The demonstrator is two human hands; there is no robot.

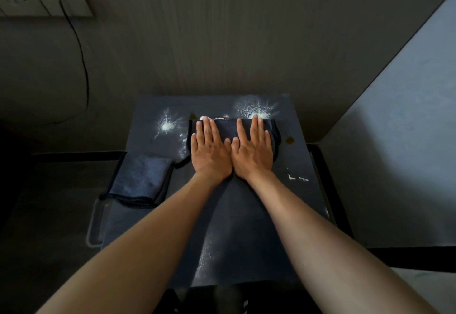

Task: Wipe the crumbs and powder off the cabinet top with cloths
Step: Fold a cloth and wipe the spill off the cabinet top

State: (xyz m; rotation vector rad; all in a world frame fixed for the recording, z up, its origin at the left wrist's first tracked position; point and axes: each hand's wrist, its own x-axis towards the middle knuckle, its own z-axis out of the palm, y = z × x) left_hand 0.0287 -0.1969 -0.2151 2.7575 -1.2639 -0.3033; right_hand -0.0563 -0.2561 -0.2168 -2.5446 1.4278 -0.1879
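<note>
The dark cabinet top point(246, 215) carries white powder splashes: one at the far left point(167, 126), one at the far right point(256, 111). A small white heap point(207, 117) lies just beyond a dark cloth point(228, 128) spread near the far edge. My left hand point(209, 152) and my right hand point(253, 152) lie side by side, flat on this cloth with straight fingers pressing it down. My right fingertips reach the right splash. A second dark cloth point(142, 180), folded, lies at the cabinet's left edge.
White crumbs point(297, 178) and a brownish spot point(290, 140) sit on the right side of the top. Faint powder smears point(204, 259) show near the front. A wall stands right behind; a black cable point(82, 61) hangs from a wall socket at the left.
</note>
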